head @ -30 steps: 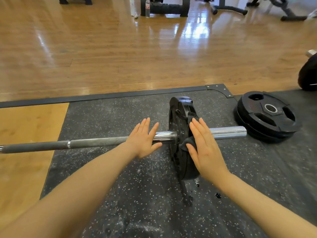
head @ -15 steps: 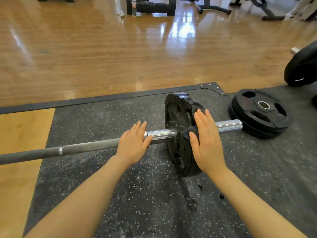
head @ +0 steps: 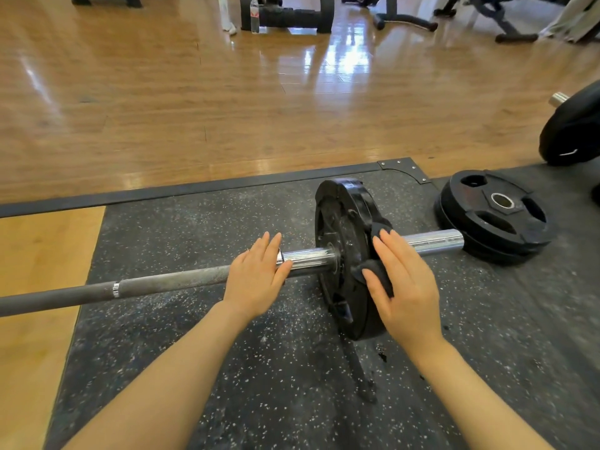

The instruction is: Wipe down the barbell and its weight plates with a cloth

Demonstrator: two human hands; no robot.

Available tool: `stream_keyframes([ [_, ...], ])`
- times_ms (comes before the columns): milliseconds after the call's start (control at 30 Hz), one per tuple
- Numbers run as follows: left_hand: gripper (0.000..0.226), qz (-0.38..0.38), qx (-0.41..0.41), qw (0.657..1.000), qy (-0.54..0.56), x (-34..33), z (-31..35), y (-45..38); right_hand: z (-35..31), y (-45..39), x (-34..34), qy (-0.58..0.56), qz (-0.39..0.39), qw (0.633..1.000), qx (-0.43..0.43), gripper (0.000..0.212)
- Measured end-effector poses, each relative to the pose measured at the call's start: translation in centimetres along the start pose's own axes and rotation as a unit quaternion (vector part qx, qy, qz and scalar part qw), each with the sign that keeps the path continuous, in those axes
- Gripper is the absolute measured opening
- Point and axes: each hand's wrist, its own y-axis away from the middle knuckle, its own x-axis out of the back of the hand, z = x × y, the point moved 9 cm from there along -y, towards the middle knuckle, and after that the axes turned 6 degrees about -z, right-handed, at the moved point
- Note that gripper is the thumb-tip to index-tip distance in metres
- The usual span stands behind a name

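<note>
Resting flat on the bar, your left hand has straight, released fingers beside the chrome collar. Just right of it the plate stands upright on the mat. Your right hand, fingers straight, presses the cloth against the plate's outer face.

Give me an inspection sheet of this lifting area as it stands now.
Surface: speckled black rubber mat with white specks, bordered by wood floor.
Job's things: barbell lying on the mat, one weight plate upright on its sleeve; dark cloth against the plate's outer face.
Clutter: loose plates stacked flat off the sleeve's end.
Grippers: left hand rests flat on the bar; right hand presses the cloth, fingers straight.
Cables: nothing seen.
Surroundings: another loaded plate at right; gym equipment and a bottle at the far side.
</note>
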Motion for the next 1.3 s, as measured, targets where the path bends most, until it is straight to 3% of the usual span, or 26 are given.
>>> stream_keyframes([
  [200,0.066,-0.001,0.002,1.0,0.009,0.0,-0.1,-0.2,-0.4,-2.3,-1.1,-0.01,-0.033,0.999,-0.002,0.05],
  [400,0.064,0.007,-0.001,1.0,0.003,0.1,-0.1,-0.1,-0.9,2.1,-1.2,0.012,-0.01,0.999,0.037,0.043],
  [633,0.064,0.016,0.0,1.0,0.0,0.1,0.0,0.0,-1.1,7.0,-2.9,0.023,-0.016,1.0,0.006,0.051],
  [900,0.062,0.017,0.007,1.0,0.015,0.4,-0.1,-0.6,-0.6,0.7,-2.3,0.015,0.015,1.0,0.009,0.055],
  [1133,0.063,0.027,0.009,0.999,0.023,0.6,-0.2,-0.9,0.1,4.3,-3.8,-0.001,0.058,0.998,-0.007,0.057],
  [1300,0.066,0.035,0.005,0.999,0.023,0.8,0.0,-0.7,-0.1,7.7,-5.1,0.007,0.065,0.997,-0.028,0.07],
])
